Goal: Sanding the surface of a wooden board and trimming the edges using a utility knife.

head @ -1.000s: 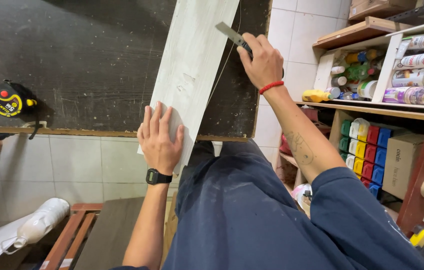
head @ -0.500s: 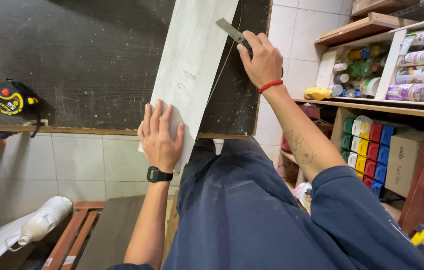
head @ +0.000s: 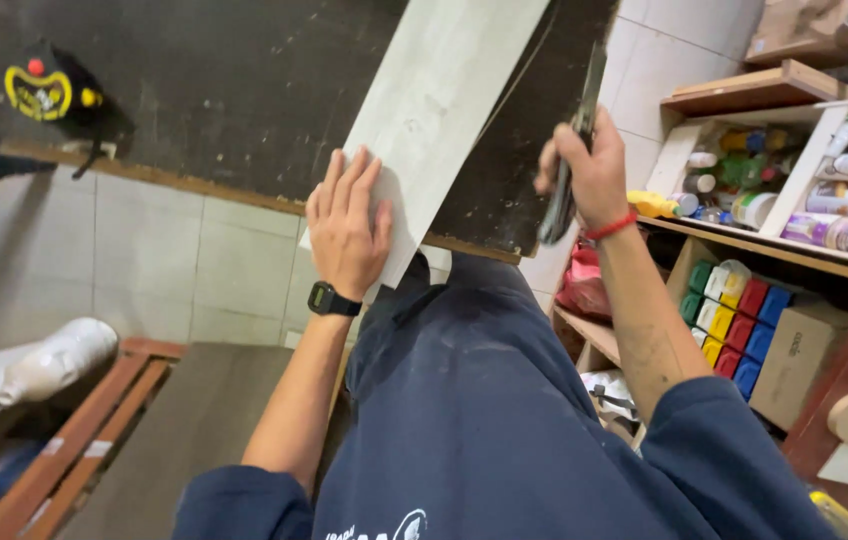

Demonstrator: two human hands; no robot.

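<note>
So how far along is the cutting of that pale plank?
A thin strip looks partly split from the pale plank along its right edge. The left hand presses the plank flat; the right hand grips the utility knife, off the board. The strip's near end looks attached.

Pale whitewashed plank [head: 444,110] lies slanted on the dark worktop [head: 224,90]; utility knife [head: 572,150] held upright beside it.

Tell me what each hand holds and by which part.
Right hand grips a utility knife by its handle; left hand lies flat on the white plank, gripping nothing.
</note>
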